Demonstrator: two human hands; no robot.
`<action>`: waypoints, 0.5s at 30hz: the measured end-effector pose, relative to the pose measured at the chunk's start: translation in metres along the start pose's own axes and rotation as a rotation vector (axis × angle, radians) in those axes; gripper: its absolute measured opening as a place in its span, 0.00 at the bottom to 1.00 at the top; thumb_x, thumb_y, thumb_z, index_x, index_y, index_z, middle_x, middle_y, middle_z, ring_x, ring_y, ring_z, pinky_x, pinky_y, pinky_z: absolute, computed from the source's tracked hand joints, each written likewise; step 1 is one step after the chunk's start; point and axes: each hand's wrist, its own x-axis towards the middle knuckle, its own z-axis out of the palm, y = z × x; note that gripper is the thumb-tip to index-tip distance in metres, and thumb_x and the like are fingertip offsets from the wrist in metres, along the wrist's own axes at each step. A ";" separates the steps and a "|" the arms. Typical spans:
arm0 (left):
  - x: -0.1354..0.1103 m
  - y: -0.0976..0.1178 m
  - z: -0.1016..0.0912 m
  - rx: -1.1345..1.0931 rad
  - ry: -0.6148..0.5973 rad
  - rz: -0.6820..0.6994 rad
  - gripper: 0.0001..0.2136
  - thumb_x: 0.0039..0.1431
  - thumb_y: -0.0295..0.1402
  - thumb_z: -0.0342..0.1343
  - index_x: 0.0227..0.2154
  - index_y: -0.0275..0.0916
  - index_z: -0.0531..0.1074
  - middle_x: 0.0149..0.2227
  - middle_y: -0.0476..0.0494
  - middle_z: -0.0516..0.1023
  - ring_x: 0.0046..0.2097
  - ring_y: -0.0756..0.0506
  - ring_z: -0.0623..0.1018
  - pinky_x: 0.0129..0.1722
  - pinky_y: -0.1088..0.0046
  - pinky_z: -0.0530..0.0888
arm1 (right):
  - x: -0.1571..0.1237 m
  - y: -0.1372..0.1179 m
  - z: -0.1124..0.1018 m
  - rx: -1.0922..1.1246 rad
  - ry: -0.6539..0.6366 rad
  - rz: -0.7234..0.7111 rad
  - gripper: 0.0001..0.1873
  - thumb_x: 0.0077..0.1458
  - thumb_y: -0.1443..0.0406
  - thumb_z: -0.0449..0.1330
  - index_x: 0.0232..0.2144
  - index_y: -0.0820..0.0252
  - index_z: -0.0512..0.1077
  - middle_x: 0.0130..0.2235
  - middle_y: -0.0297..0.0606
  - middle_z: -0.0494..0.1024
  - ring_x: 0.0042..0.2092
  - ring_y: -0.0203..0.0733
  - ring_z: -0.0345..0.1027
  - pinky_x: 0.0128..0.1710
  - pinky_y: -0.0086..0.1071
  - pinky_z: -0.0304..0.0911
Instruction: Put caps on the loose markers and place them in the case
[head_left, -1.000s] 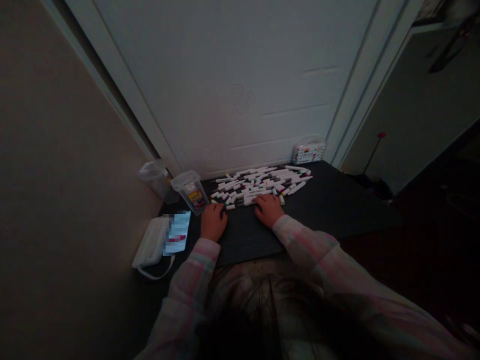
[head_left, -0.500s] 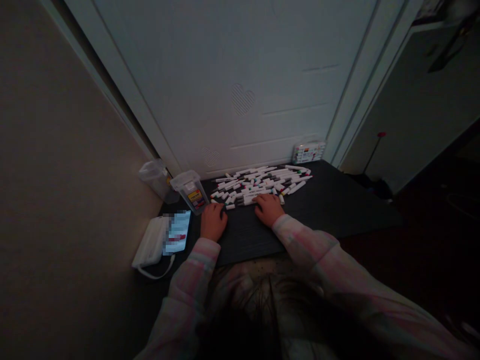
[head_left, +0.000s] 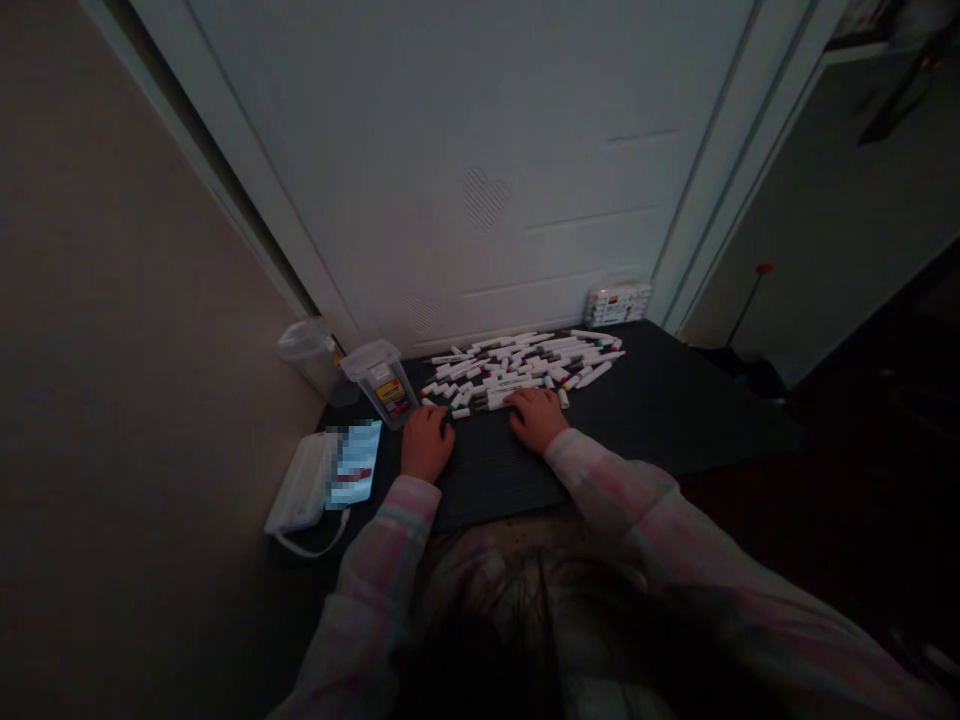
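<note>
Several white markers with coloured caps [head_left: 525, 365] lie in a loose pile on a dark mat [head_left: 660, 410] at the foot of a white door. My left hand [head_left: 426, 442] rests on the mat at the pile's left end, its fingers curled near a few markers; what it holds, if anything, is hidden. My right hand [head_left: 536, 416] lies palm down at the pile's near edge, fingers touching the markers. A clear plastic box [head_left: 379, 382] with a coloured label stands just left of the pile.
A second clear container [head_left: 311, 355] stands by the wall at left. A lit phone [head_left: 354, 465] leans on a white power bank [head_left: 300, 488] with a cable. A marker pack [head_left: 617, 303] stands against the door [head_left: 480, 160] at right. The room is dim.
</note>
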 end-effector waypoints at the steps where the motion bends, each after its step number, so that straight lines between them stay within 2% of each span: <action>1: 0.000 0.000 0.000 0.000 -0.001 0.000 0.14 0.52 0.28 0.48 0.42 0.34 0.70 0.42 0.37 0.72 0.46 0.40 0.69 0.47 0.64 0.67 | 0.000 0.000 0.000 -0.001 -0.001 0.000 0.18 0.50 0.67 0.51 0.44 0.60 0.69 0.49 0.43 0.71 0.51 0.47 0.59 0.51 0.42 0.46; 15: 0.000 0.000 -0.001 0.002 0.007 0.008 0.14 0.52 0.28 0.47 0.42 0.35 0.69 0.41 0.38 0.72 0.46 0.40 0.69 0.46 0.63 0.67 | 0.001 0.000 -0.001 -0.009 -0.009 -0.002 0.16 0.51 0.67 0.51 0.43 0.59 0.70 0.47 0.43 0.72 0.50 0.46 0.59 0.51 0.41 0.46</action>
